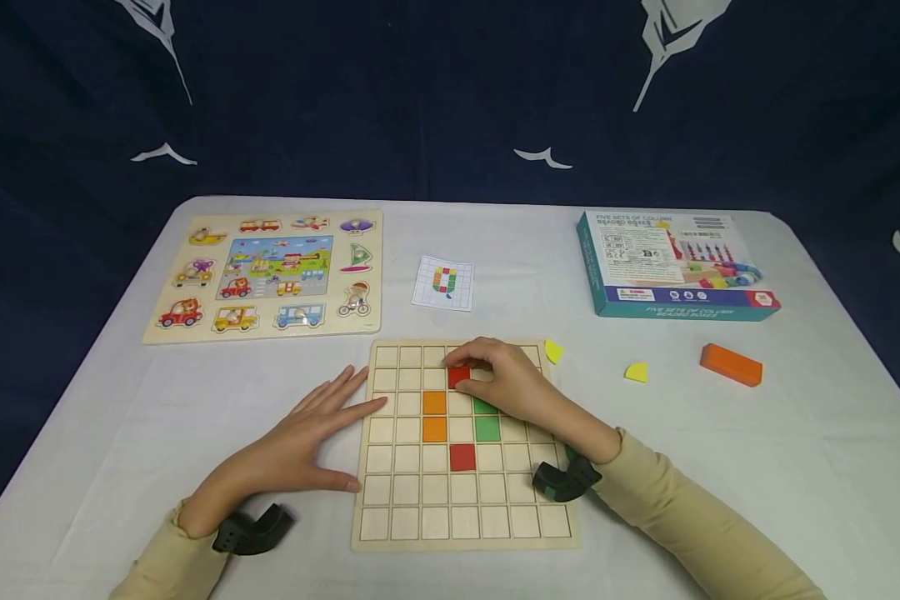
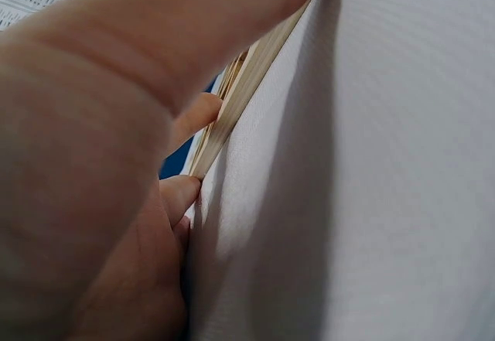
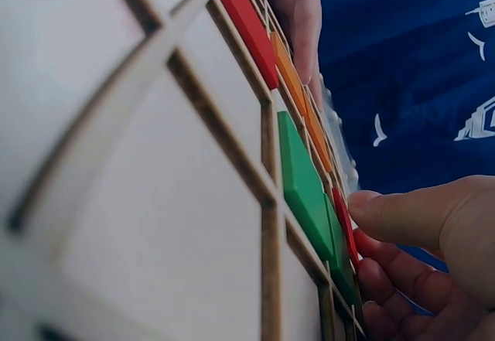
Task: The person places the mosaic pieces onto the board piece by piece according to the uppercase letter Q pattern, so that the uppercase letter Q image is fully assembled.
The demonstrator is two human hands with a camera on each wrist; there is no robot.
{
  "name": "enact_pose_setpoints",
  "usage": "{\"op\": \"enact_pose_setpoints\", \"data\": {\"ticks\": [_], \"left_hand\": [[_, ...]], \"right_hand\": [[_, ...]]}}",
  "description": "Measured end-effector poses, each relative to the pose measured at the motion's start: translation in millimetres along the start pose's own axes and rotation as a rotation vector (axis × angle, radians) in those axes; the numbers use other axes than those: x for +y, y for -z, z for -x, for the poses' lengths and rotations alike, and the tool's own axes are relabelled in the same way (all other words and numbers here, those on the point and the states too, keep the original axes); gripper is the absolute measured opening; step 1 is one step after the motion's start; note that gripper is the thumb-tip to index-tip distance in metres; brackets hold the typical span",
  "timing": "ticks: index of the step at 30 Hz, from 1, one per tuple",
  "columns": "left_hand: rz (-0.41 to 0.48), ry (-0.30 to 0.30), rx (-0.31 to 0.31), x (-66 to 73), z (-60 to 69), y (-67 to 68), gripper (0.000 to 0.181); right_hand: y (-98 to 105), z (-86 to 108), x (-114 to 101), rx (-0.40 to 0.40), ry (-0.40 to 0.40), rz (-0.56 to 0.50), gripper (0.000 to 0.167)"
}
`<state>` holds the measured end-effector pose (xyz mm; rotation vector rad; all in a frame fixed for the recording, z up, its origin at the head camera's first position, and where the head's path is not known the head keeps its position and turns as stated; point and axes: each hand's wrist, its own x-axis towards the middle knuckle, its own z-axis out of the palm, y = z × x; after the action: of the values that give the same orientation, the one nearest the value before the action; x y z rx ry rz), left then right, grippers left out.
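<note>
Farther red tile [image 1: 459, 378] inside right hand's [image 1: 506, 382] pinch.

Even light; dark curtain [image 1: 450, 108] beyond gridded wooden board [image 1: 435, 457]. Left-wrist view: broad shadow on tablecloth [image 2: 410, 163] beside board. Right-wrist view: board's nearest cells [image 3: 170, 217] blurred.

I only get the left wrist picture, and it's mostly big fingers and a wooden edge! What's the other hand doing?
Observer: The right hand pinches a red square at the grid board.
Operator: Ooh! Are there any orange squares on there?
Observer: Yes, two orange squares sit in neighbouring cells.
Operator: And what's that way off to the right of the board?
Observer: An orange block lies on the white cloth there.
</note>
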<state>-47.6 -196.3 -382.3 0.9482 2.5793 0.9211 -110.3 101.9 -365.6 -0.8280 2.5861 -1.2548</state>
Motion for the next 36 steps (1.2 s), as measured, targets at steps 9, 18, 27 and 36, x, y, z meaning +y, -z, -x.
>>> {"op": "enact_pose_setpoints", "data": {"ticks": [9,18,27,36], "left_hand": [[0.007,-0.001,0.0,-0.6,-1.6,-1.0,0.095],[0.014,-0.003,0.005,0.4,-3.3,-0.5,0.095],[0.019,-0.012,0.019,-1.3,1.1,-1.3,0.095],[0.019,0.008,-0.006,-0.1,0.3,0.2,0.096]], "right_hand": [[3,1.2,-2,0.022,0.013,-0.016,0.022],[32,14.4,-8,0.076,0.014,-0.045,0.023],[83,53.0,14,0.207,-0.05,0.058,0.024],[114,99.9,50,0.313,-0.232,0.115,0.026]]}}
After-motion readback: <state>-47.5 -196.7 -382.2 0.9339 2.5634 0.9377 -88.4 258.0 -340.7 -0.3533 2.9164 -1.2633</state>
